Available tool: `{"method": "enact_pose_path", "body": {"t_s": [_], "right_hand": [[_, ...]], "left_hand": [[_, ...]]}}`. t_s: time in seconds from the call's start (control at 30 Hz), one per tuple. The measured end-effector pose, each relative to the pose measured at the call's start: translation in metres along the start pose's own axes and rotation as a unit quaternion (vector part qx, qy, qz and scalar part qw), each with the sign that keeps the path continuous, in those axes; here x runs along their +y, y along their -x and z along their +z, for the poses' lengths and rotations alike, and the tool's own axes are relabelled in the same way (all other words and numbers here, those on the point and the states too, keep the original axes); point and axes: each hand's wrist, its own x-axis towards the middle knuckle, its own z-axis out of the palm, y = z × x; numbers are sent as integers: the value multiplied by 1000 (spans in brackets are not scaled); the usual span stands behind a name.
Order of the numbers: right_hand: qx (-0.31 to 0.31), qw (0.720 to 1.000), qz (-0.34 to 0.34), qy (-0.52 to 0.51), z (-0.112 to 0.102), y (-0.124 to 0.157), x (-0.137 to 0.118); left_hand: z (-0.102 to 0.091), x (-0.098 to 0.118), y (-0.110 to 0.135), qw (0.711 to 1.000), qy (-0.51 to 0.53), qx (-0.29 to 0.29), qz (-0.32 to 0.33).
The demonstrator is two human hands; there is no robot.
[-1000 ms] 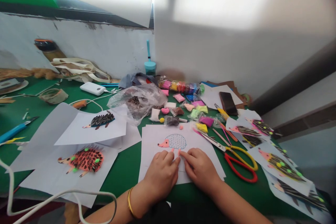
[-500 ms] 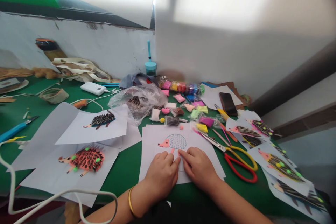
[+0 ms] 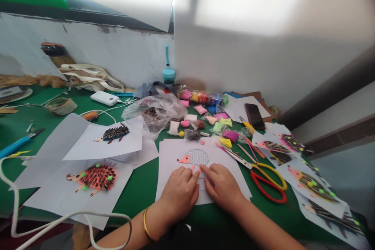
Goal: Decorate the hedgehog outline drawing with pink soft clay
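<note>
A hedgehog drawing with a blue-outlined spiny back and a pink clay face lies on a stack of white paper before me. Small pink clay legs show under its belly. My right hand rests on the sheet, its index fingertip pressing the rear leg, the other fingers curled. Close beside it, my left hand lies with fingers bent and closed just below the front leg; anything inside them is hidden. A pink clay ball sits above the drawing.
Red-and-yellow scissors lie right of the paper. Bagged coloured clay and a plastic bag of seeds are behind it. Seed-covered hedgehog pictures flank both sides. A white cable loops at front left; a phone lies back right.
My left hand has shifted very slightly, widening the small gap between the hands. My right index finger stays at the rear leg. The whole view has moved marginally.
</note>
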Motion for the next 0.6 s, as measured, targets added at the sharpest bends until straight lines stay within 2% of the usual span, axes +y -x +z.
{"method": "enact_pose_path", "body": {"t_s": [0.1,0.2,0.47,0.6], "right_hand": [[-3,1000,-1,11,0,1,0],[-8,1000,3,15,1,1,0],[-7,1000,9,19,3,1,0],[-5,1000,10,17,2,1,0]], "left_hand": [[-2,-1,-2,999,-12,9,-48],[-1,-1,-4,997,-23,12,-68],[3,-2,-4,997,-28,9,-76],[3,-2,-2,997,-38,30,-68]]}}
